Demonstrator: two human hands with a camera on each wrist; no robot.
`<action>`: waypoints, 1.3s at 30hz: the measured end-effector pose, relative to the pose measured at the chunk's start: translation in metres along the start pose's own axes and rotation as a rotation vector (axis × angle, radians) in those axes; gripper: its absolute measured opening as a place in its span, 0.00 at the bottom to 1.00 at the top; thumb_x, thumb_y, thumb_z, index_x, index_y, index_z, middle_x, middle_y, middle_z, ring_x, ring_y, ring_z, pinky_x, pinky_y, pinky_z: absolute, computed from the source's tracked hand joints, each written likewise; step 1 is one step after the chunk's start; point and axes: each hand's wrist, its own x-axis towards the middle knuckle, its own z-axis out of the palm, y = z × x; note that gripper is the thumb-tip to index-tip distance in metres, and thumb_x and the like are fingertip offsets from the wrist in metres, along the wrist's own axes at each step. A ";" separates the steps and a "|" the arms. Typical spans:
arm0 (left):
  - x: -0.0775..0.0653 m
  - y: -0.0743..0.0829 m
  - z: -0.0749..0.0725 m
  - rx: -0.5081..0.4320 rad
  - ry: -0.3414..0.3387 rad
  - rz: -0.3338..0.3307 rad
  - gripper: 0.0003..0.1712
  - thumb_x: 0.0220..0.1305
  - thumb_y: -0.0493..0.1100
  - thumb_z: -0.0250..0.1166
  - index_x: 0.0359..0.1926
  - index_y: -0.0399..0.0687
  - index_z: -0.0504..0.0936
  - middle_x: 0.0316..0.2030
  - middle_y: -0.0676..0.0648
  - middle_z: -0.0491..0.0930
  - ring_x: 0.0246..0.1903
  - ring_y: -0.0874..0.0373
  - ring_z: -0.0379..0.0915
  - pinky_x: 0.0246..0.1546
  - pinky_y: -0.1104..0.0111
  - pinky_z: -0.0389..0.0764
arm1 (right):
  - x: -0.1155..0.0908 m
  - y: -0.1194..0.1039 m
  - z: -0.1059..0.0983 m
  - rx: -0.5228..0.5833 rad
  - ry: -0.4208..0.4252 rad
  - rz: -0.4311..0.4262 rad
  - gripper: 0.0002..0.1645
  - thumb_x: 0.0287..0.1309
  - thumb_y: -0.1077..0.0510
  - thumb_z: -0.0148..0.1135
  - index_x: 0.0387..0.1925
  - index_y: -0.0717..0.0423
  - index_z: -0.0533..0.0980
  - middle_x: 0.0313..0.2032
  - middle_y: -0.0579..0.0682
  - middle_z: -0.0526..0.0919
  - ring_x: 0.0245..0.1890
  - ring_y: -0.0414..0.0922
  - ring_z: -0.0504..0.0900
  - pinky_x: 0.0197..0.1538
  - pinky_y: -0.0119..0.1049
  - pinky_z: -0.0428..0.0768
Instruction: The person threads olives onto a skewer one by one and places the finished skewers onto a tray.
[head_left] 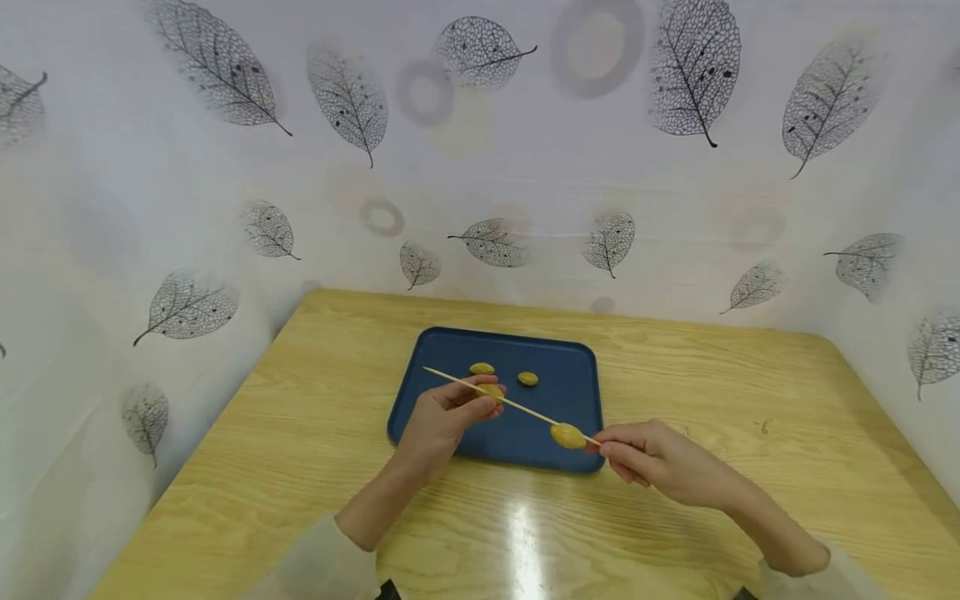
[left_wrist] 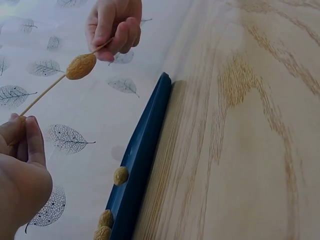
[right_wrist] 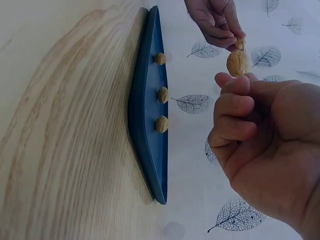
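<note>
A thin wooden skewer (head_left: 528, 411) slants across over the tray, its pointed end up to the left. My right hand (head_left: 660, 458) pinches its lower right end between thumb and fingers. Just beyond those fingertips, a wrinkled yellow-brown oval fruit (head_left: 567, 435) is threaded on the skewer. With thumb and fingertips, my left hand (head_left: 446, 417) pinches a second such fruit (right_wrist: 240, 44), partly hidden by the fingers. The skewer runs along this fruit and its tip sticks out past the left hand; I cannot tell whether it pierces it.
Below the hands, a dark blue tray (head_left: 570, 375) lies on the wooden table (head_left: 712, 375). Three more oval fruits lie on it in the right wrist view, the middle fruit (right_wrist: 162, 94) between the others. A leaf-patterned white sheet (head_left: 525, 167) hangs behind and beside the table.
</note>
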 end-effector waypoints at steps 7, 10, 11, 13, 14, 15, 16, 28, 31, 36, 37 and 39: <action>0.002 -0.005 0.001 -0.031 -0.024 0.010 0.21 0.72 0.29 0.63 0.61 0.21 0.76 0.49 0.45 0.85 0.45 0.57 0.85 0.53 0.64 0.84 | -0.001 0.004 0.001 0.062 -0.041 -0.039 0.17 0.80 0.70 0.42 0.50 0.67 0.79 0.24 0.59 0.78 0.18 0.52 0.72 0.21 0.42 0.76; 0.003 -0.006 0.002 -0.045 -0.021 0.011 0.19 0.72 0.28 0.63 0.60 0.22 0.77 0.50 0.45 0.84 0.45 0.57 0.85 0.54 0.64 0.84 | -0.001 0.005 0.000 0.077 -0.060 -0.013 0.17 0.81 0.69 0.41 0.53 0.70 0.78 0.21 0.57 0.75 0.16 0.53 0.68 0.20 0.37 0.74; 0.003 -0.006 0.003 -0.051 -0.017 0.011 0.18 0.72 0.28 0.63 0.59 0.23 0.78 0.50 0.44 0.84 0.45 0.57 0.85 0.54 0.64 0.84 | -0.002 0.006 0.000 0.081 -0.067 -0.006 0.18 0.81 0.68 0.41 0.54 0.70 0.78 0.21 0.57 0.75 0.15 0.54 0.67 0.20 0.35 0.73; 0.003 -0.007 0.003 -0.057 -0.013 0.012 0.16 0.71 0.28 0.63 0.58 0.24 0.80 0.52 0.43 0.83 0.45 0.56 0.84 0.54 0.64 0.84 | -0.002 0.006 0.000 0.075 -0.075 -0.003 0.18 0.81 0.68 0.41 0.55 0.70 0.78 0.21 0.55 0.74 0.15 0.55 0.66 0.20 0.31 0.72; 0.003 -0.007 0.003 -0.058 -0.011 0.012 0.15 0.71 0.28 0.63 0.57 0.26 0.81 0.53 0.41 0.83 0.45 0.56 0.84 0.54 0.64 0.84 | -0.002 0.006 0.000 0.073 -0.075 -0.001 0.18 0.81 0.68 0.41 0.54 0.69 0.78 0.21 0.54 0.73 0.15 0.55 0.66 0.20 0.30 0.72; 0.003 -0.007 0.003 -0.061 -0.010 0.013 0.15 0.72 0.28 0.63 0.56 0.27 0.81 0.53 0.40 0.82 0.45 0.56 0.84 0.54 0.64 0.84 | -0.002 0.006 0.000 0.063 -0.070 -0.005 0.18 0.81 0.68 0.41 0.54 0.69 0.78 0.20 0.54 0.73 0.15 0.54 0.66 0.20 0.29 0.72; 0.003 -0.006 0.003 -0.062 -0.007 0.011 0.14 0.72 0.28 0.63 0.56 0.26 0.82 0.54 0.40 0.82 0.45 0.56 0.84 0.54 0.64 0.84 | -0.002 0.006 0.001 0.051 -0.061 -0.010 0.18 0.81 0.68 0.41 0.53 0.68 0.79 0.20 0.53 0.72 0.15 0.52 0.66 0.20 0.28 0.72; 0.005 -0.006 0.001 -0.082 0.017 -0.037 0.13 0.73 0.27 0.60 0.54 0.23 0.81 0.61 0.41 0.78 0.47 0.57 0.84 0.54 0.66 0.83 | 0.000 0.005 0.015 -0.133 0.178 -0.028 0.15 0.77 0.71 0.49 0.44 0.62 0.83 0.16 0.40 0.66 0.14 0.30 0.56 0.17 0.27 0.64; 0.007 -0.006 -0.001 -0.052 0.021 -0.038 0.14 0.74 0.29 0.61 0.56 0.23 0.81 0.61 0.40 0.78 0.46 0.57 0.84 0.53 0.66 0.84 | 0.001 0.003 0.023 -0.239 0.245 -0.060 0.13 0.73 0.73 0.55 0.45 0.65 0.85 0.18 0.40 0.76 0.15 0.25 0.56 0.17 0.25 0.65; 0.008 -0.007 -0.003 -0.012 0.026 -0.053 0.17 0.74 0.30 0.61 0.58 0.20 0.79 0.61 0.41 0.78 0.45 0.59 0.85 0.53 0.66 0.84 | 0.005 -0.003 0.032 -0.443 0.375 -0.170 0.15 0.61 0.78 0.63 0.47 0.69 0.86 0.34 0.56 0.90 0.16 0.20 0.62 0.18 0.20 0.66; 0.008 -0.007 -0.003 -0.010 0.027 -0.057 0.17 0.74 0.30 0.61 0.58 0.20 0.78 0.61 0.41 0.78 0.45 0.60 0.85 0.53 0.67 0.84 | 0.005 -0.004 0.033 -0.476 0.393 -0.191 0.16 0.58 0.80 0.63 0.46 0.68 0.86 0.35 0.57 0.90 0.17 0.21 0.68 0.19 0.19 0.68; 0.007 -0.007 -0.003 -0.010 0.025 -0.057 0.16 0.75 0.29 0.59 0.58 0.20 0.78 0.62 0.41 0.77 0.45 0.60 0.84 0.53 0.67 0.84 | 0.007 -0.005 0.035 -0.526 0.417 -0.222 0.19 0.55 0.81 0.65 0.46 0.67 0.86 0.34 0.56 0.90 0.23 0.28 0.80 0.23 0.17 0.72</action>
